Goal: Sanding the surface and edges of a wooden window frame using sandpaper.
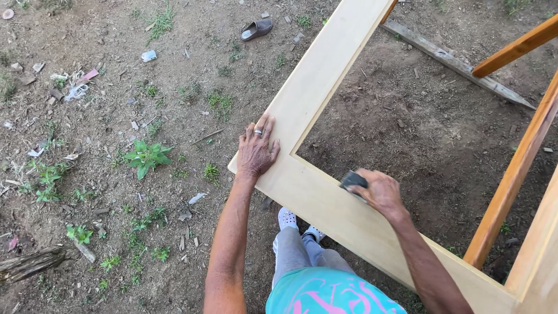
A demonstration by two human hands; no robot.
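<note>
A pale wooden frame (317, 78) runs from the top centre down to a corner, then off to the lower right. My left hand (256, 148) lies flat on that corner, fingers spread, a ring on one finger. My right hand (376, 190) is closed around a small dark sanding block (353, 180), which presses against the inner edge of the frame's lower rail. My legs in grey trousers and white perforated shoes (288, 219) stand under the frame.
Bare dirt ground with weeds (146, 157) and litter lies to the left. A dark shoe (256, 28) rests at the top. An old plank (459, 64) lies on the ground at upper right. Orange-brown varnished wooden bars (514, 174) stand at the right.
</note>
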